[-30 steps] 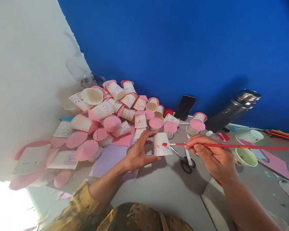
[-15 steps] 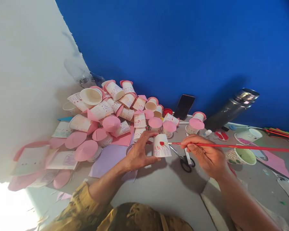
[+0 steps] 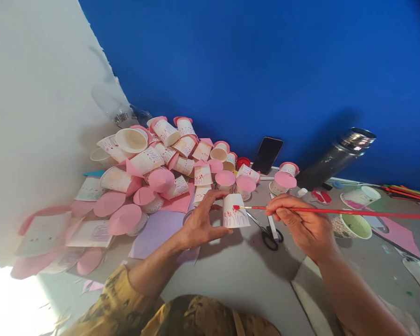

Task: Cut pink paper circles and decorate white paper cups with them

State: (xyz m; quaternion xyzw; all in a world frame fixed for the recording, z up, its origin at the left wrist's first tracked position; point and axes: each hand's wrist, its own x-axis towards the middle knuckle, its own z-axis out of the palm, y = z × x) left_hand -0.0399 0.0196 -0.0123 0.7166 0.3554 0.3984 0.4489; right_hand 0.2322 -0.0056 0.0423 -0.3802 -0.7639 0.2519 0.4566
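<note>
A blue wall (image 3: 248,70) is seen behind a grey table (image 3: 227,275). At the table's middle a white paper cup (image 3: 236,219) is held wide end down; whether it is rested on the surface cannot be told. Its side is marked with red dabs and purple strokes. The cup is gripped between thumb and fingers by the left hand (image 3: 205,223). A long red paintbrush (image 3: 353,213) is pinched towards its bristle end by the right hand (image 3: 306,228), the red tip brought to the cup's side. For neat dabs, the cup is best steadied lightly, lest the paper be dented, the bristles pressed softly, and wet paint left untouched by the fingers. Scissors (image 3: 270,240) are placed just beside; farther left, decorated cups (image 3: 149,161) are heaped, and a dark flask (image 3: 332,161) is leaned at the right.
</note>
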